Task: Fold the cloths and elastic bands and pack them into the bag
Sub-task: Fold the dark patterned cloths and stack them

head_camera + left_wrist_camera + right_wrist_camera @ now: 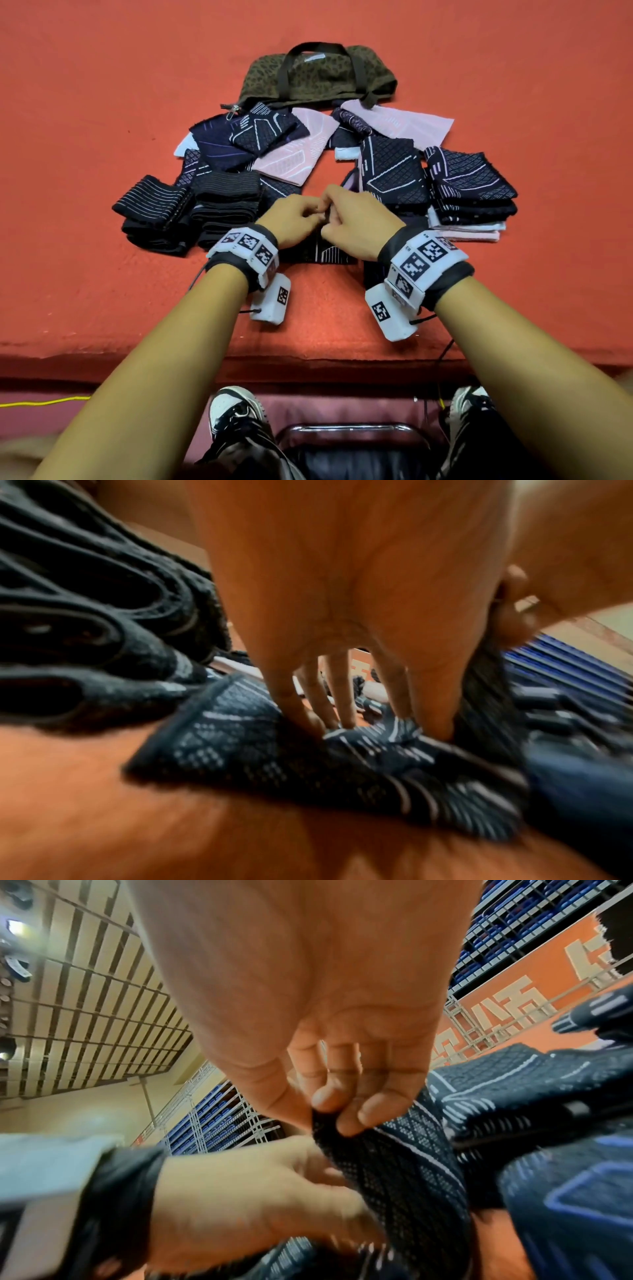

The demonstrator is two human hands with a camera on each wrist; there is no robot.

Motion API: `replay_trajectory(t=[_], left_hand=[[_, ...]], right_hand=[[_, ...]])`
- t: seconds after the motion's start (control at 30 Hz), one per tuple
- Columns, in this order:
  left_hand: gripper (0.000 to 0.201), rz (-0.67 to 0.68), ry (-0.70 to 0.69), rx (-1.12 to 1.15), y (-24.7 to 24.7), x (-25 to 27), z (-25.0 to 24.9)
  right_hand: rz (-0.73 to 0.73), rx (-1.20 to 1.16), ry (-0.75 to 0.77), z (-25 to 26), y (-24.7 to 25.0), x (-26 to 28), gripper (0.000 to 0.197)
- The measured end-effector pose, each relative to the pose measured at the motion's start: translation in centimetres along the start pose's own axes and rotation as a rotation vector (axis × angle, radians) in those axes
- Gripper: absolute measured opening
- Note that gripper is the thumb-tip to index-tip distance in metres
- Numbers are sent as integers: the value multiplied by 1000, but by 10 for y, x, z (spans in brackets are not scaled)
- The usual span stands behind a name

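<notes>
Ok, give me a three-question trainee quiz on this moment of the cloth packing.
1. True or false: the bag lies at the far side of the pile.
2. Which hand pinches the dark cloth between thumb and fingers? A left only, B right, C neither.
3. Fill in: the folded elastic bands sit to the person's ____.

Key: 1 true; 2 B; 3 left.

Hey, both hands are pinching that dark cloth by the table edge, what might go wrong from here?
1. The right hand pinches only the edge of the dark cloth; it may slip and undo the fold.
2. The left hand works close beside the elastic bands; a sweep could knock them over.
3. The cloth lies near the table's front edge and might slide off.
</notes>
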State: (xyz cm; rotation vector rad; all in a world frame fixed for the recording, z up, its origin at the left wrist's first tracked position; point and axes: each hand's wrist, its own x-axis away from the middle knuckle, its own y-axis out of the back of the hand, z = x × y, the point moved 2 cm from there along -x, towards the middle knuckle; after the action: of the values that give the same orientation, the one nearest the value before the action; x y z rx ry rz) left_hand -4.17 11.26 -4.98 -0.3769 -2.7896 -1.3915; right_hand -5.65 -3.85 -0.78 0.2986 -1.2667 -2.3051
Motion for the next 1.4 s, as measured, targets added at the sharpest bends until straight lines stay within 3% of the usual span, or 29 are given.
replay_trajectory(t=[0.1,0.2,0.3,0.4,0.63,0.73,0.9,1.03,1.2,1.4], left_hand=[[22,-98,94,251,13,-2,9],[37,-76,180,435,12,-1,5],[22,-72,167,295,5,-2,9],[37,-109,212,205,4,1,14],[39,-100,328,-106,16,8,23],[40,-131,388,-125,17,11,26],[55,-123,429,-156,17,14,25],[74,-102,393,-201,17,17,25],[61,-24,340,-239,12,15,23],[68,-4,321,-239,6,12,21]], right_hand=[[31,-84,26,1,-14,1,29],[17,-172,-11,-4,-19,0,31],[-67,-187,-78,-12,-16,-2,27],[-62,-57,-107,-19,-15,-5,33],[48,62,-202,-27,-30,-4,74],[108,78,-206,-27,-34,-4,90],[149,95,-171,-24,-37,-4,83],[139,88,-157,-24,-36,-5,57],[186,56,-168,-23,-43,-4,50],[160,30,-126,-19,-38,-4,47]])
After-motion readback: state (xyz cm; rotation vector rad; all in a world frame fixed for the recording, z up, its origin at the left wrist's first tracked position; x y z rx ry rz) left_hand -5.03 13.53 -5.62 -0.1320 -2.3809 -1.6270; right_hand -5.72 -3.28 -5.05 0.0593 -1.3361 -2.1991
